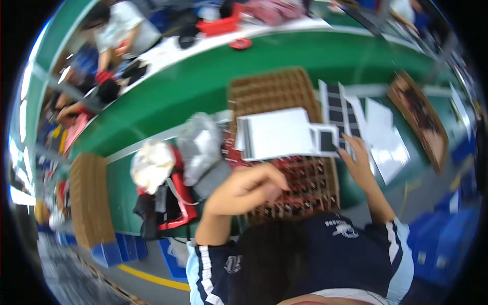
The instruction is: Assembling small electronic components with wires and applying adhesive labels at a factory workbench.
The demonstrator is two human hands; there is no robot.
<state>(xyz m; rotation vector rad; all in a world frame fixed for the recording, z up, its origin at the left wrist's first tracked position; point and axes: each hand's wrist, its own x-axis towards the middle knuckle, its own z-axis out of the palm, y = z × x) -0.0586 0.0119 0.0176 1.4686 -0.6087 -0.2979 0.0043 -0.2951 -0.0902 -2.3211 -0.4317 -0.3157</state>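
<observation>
While your right hand (356, 157) presses flat open fingers on the white sheet of dark square labels (339, 114), your left hand (246, 188) curls loosely, empty, over the half-filled brown cardboard grid tray (269, 89).

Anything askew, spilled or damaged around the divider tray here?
Nothing clearly damaged or spilled. The white sheet stack lies skewed across the cardboard divider tray. The right hand touches the dark-square sheet; the left hand hovers curled over the tray. Blur hides finer detail.

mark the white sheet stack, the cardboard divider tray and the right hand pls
white sheet stack (278, 134), head view, middle of the top sheet.
cardboard divider tray (269, 90), head view, bare far part of its grid.
right hand (356, 160), head view, back of the hand.
</observation>
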